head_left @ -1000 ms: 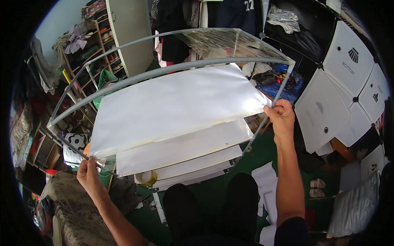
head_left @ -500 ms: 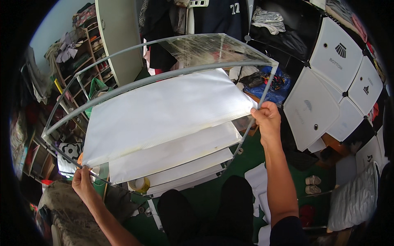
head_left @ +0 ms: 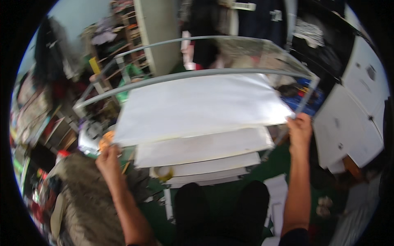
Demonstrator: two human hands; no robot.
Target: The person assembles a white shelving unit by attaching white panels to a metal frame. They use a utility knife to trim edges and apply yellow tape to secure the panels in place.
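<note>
A white sheet-like panel [head_left: 205, 106] spans the top level of a rack with a grey tube frame [head_left: 197, 74]. My left hand [head_left: 108, 160] pinches the panel's near left corner between thumb and fingers. At its near right corner, my right hand [head_left: 299, 129] is closed on the edge, close beside the frame's right upright. Lower in the rack several more white shelves [head_left: 201, 148] show in steps beneath the panel. A roll of yellowish tape [head_left: 165, 174] sits on a lower shelf at the left. Clear film [head_left: 262, 51] covers part of the rack's far right side.
My dark-clothed knees [head_left: 221, 205] are right in front of the rack. White sheets [head_left: 276, 199] lie on the green floor to the right. Brown cloth [head_left: 78, 197] is heaped at the left, white cabinet panels [head_left: 349, 127] stand at the right, and a shoe shelf [head_left: 131, 26] stands behind.
The view has swung, so the rack and both hands appear farther right, and the rack looks more level. Both hands keep their hold on the panel's corners. The picture is now blurred.
</note>
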